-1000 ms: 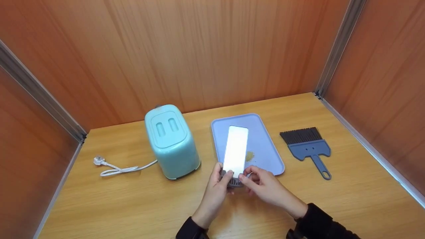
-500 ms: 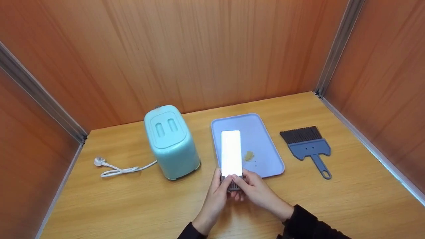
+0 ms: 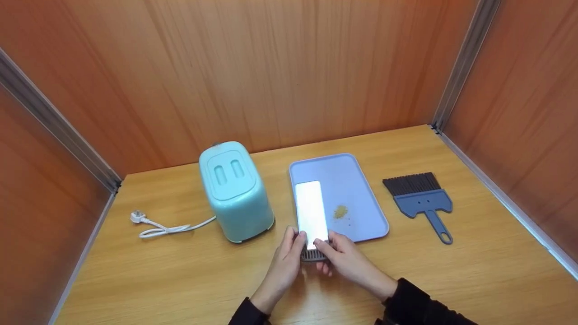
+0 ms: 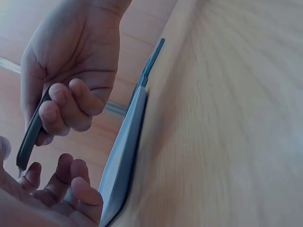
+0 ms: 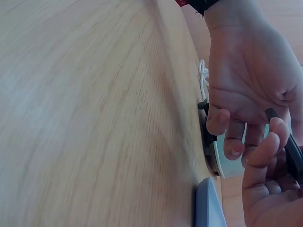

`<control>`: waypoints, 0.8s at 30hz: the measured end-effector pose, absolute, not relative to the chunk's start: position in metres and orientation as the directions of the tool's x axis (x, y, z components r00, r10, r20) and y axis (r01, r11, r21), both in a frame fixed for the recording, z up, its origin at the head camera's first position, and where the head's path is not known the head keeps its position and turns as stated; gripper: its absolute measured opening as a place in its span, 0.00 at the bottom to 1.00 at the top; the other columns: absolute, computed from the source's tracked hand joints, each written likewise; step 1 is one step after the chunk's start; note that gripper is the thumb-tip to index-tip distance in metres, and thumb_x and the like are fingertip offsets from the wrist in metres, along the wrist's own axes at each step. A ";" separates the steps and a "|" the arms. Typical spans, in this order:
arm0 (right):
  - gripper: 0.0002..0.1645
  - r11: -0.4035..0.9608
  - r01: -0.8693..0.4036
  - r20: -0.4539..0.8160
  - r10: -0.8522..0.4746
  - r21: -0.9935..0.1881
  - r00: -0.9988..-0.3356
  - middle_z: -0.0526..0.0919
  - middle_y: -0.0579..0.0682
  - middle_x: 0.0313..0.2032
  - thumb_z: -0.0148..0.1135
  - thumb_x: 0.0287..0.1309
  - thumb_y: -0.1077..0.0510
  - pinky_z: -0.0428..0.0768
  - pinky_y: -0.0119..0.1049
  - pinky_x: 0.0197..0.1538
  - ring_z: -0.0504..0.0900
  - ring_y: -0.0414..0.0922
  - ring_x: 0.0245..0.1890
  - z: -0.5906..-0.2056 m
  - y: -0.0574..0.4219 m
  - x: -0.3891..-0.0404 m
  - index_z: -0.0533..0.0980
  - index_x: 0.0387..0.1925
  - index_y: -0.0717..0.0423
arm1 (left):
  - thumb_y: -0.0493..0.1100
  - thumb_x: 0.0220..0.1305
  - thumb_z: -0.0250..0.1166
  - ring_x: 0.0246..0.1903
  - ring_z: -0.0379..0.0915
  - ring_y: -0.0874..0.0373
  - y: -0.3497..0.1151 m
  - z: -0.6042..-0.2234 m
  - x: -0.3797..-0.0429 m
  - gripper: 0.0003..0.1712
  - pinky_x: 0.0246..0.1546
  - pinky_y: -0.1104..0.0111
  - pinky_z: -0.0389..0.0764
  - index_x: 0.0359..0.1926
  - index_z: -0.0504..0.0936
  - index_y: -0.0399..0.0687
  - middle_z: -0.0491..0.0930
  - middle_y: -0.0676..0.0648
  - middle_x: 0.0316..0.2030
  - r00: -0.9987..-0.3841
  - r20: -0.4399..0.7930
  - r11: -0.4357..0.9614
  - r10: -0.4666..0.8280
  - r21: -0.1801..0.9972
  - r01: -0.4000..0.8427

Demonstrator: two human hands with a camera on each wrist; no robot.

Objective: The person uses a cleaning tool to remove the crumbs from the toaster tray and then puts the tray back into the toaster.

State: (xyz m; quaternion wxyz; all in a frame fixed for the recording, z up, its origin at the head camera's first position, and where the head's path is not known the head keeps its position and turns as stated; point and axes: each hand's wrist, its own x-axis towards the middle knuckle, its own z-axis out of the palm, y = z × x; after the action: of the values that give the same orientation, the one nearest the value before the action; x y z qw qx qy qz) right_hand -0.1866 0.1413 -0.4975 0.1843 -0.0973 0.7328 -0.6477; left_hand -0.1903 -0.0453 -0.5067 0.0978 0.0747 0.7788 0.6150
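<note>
A long, shiny metal crumb tray (image 3: 311, 212) with a dark slotted end is held above the table in the head view. My left hand (image 3: 284, 262) grips that end's left side, thumb on top. On the other side my right hand (image 3: 350, 259) pinches it, its thumb over the metal and its fingers curled beneath. The left wrist view shows the dark edge (image 4: 32, 135) of the crumb tray between the hands. Behind it lies a lilac serving tray (image 3: 334, 169) bearing a small heap of yellowish crumbs (image 3: 340, 211).
A mint-green toaster (image 3: 239, 194) with a lid stands left of the serving tray. Its white cord and plug (image 3: 137, 217) lie farther left. To the right rests a blue-grey brush (image 3: 422, 201) with dark bristles. Wooden panels (image 3: 289, 67) enclose the table's back and sides.
The right hand has shifted its grip on the slotted end. The crumb tray has moved slightly left and toward me, its far end swinging left. More of the crumbs shows.
</note>
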 end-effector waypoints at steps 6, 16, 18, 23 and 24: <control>0.23 0.157 0.105 -0.160 -0.400 -0.982 -0.902 0.84 0.45 0.25 0.52 0.84 0.50 0.80 0.28 0.28 0.80 0.37 0.23 -0.497 0.139 -0.184 0.73 0.63 0.66 | 0.60 0.86 0.48 0.36 0.72 0.56 -0.067 -0.500 -0.197 0.21 0.37 0.69 0.74 0.44 0.71 0.48 0.76 0.47 0.35 -0.978 0.022 0.430 0.206 0.896 0.111; 0.19 0.171 0.153 -0.217 -0.466 -0.973 -0.858 0.83 0.45 0.26 0.52 0.84 0.51 0.80 0.27 0.27 0.80 0.36 0.23 -0.501 0.137 -0.178 0.75 0.58 0.63 | 0.48 0.79 0.64 0.40 0.75 0.58 -0.107 -0.489 -0.202 0.07 0.42 0.71 0.80 0.47 0.76 0.53 0.77 0.54 0.38 -0.962 0.221 0.656 0.159 0.705 0.270; 0.17 0.168 0.169 -0.230 -0.484 -0.971 -0.844 0.83 0.45 0.25 0.52 0.84 0.52 0.79 0.27 0.27 0.80 0.36 0.23 -0.502 0.137 -0.177 0.75 0.57 0.63 | 0.45 0.76 0.68 0.40 0.78 0.57 -0.116 -0.487 -0.202 0.07 0.43 0.69 0.84 0.47 0.78 0.51 0.80 0.52 0.38 -0.956 0.259 0.702 0.137 0.655 0.278; 0.14 0.176 0.195 -0.260 -0.517 -0.965 -0.816 0.82 0.44 0.22 0.53 0.83 0.54 0.79 0.27 0.26 0.79 0.35 0.21 -0.503 0.134 -0.173 0.75 0.54 0.62 | 0.42 0.71 0.73 0.41 0.83 0.53 -0.142 -0.477 -0.199 0.11 0.45 0.60 0.89 0.48 0.79 0.47 0.84 0.47 0.40 -0.937 0.344 0.777 0.058 0.574 0.259; 0.15 0.178 0.196 -0.262 -0.522 -0.964 -0.812 0.82 0.44 0.22 0.53 0.83 0.54 0.78 0.27 0.26 0.79 0.35 0.21 -0.504 0.133 -0.172 0.75 0.56 0.62 | 0.42 0.71 0.73 0.41 0.83 0.54 -0.149 -0.474 -0.199 0.12 0.44 0.61 0.88 0.48 0.79 0.47 0.84 0.47 0.40 -0.932 0.360 0.785 0.041 0.566 0.253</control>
State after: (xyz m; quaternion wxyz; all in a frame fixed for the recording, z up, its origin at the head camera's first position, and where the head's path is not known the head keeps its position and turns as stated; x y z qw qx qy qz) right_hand -0.1724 0.1333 -0.5036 0.2848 -0.1143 0.7128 -0.6307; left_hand -0.1988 -0.1485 -0.4744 -0.1666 0.0791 0.9298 0.3185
